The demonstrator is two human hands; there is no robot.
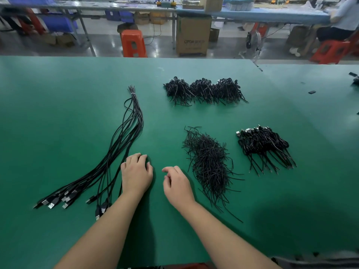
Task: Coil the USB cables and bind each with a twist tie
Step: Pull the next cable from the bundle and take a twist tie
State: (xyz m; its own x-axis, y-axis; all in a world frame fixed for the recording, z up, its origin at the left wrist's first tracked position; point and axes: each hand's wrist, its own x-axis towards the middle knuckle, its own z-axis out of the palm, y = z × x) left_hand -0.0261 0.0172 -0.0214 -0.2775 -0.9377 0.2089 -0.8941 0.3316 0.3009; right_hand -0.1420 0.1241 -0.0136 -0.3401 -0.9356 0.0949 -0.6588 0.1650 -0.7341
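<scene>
Uncoiled USB cables (116, 152) just left of left hand (136, 173)

Left hand (136, 172) fingertips hidden behind knuckles — USB cables (124, 140) partly under forearm.

Uncoiled black USB cables (124, 138), twist ties (208, 166)

Green worktop (58, 113) in a workshop; glossy grey floor (159, 49), orange stools (133, 43), cardboard box (193, 35), long blue-topped benches (262, 14) beyond, seated person (342, 20) far right
</scene>
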